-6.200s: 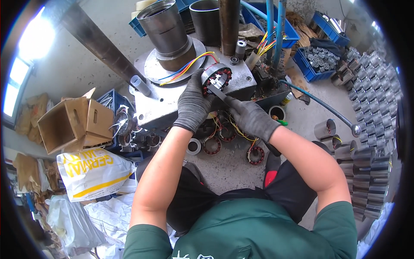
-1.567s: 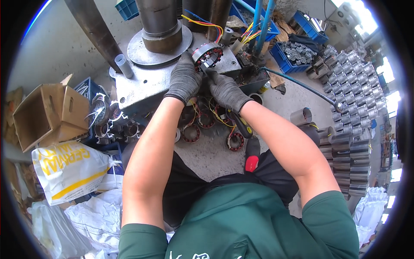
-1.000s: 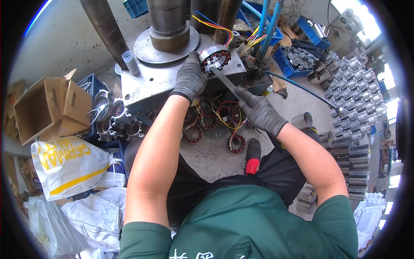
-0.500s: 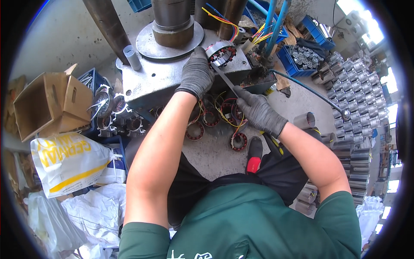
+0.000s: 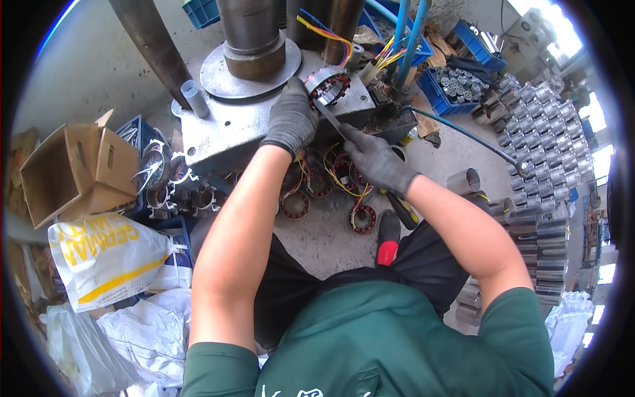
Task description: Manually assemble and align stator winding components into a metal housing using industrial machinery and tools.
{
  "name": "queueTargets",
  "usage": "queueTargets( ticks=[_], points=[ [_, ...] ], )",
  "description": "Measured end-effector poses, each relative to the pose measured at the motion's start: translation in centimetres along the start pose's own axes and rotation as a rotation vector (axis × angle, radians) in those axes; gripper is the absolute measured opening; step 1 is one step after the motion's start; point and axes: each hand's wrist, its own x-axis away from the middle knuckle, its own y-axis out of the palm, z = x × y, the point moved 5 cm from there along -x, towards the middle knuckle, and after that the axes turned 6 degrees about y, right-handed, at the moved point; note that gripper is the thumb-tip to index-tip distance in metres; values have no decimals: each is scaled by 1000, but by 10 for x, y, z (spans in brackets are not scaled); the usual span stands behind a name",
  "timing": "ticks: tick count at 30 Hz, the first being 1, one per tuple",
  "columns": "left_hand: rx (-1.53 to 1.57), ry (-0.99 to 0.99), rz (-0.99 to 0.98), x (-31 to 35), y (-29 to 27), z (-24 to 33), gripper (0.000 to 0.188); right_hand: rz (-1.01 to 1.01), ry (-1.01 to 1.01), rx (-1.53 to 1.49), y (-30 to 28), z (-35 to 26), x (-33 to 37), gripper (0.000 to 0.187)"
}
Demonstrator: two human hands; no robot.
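Observation:
A motor stator (image 5: 319, 81), a metal ring with red parts around its inside, is tilted at the front edge of the press table. My left hand (image 5: 291, 120), in a dark grey glove, is closed on the stator's left side. My right hand (image 5: 382, 161), gloved too, grips a flat grey bar that looks like a file (image 5: 329, 118). The file's far end meets the stator's lower left rim, close to my left fingers. Coloured wires (image 5: 334, 38) rise behind the stator.
A thick press column (image 5: 250, 30) stands on the metal table (image 5: 221, 135). Several wound stators (image 5: 362, 219) lie on the floor below. An open cardboard box (image 5: 73, 165) and sacks (image 5: 109, 258) are on the left; stacked metal housings (image 5: 542, 142) fill the right.
My right hand has moved up and left, closer to the stator, with the file still against its rim. My left hand keeps its hold. The whole view has shifted slightly.

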Motion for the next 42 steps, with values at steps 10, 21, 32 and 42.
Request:
queueTargets(
  ticks=[10, 21, 32, 42],
  points=[
    [18, -45, 9, -1, 2, -5, 47, 30, 51, 3, 1, 1, 30, 47],
    [56, 59, 22, -11, 3, -10, 41, 1, -17, 210, -23, 6, 35, 46],
    [16, 7, 21, -6, 1, -1, 44, 78, 34, 121, 7, 16, -5, 46],
    [-16, 97, 23, -20, 15, -16, 45, 108, 5, 87, 1, 0, -40, 44]
  ],
)
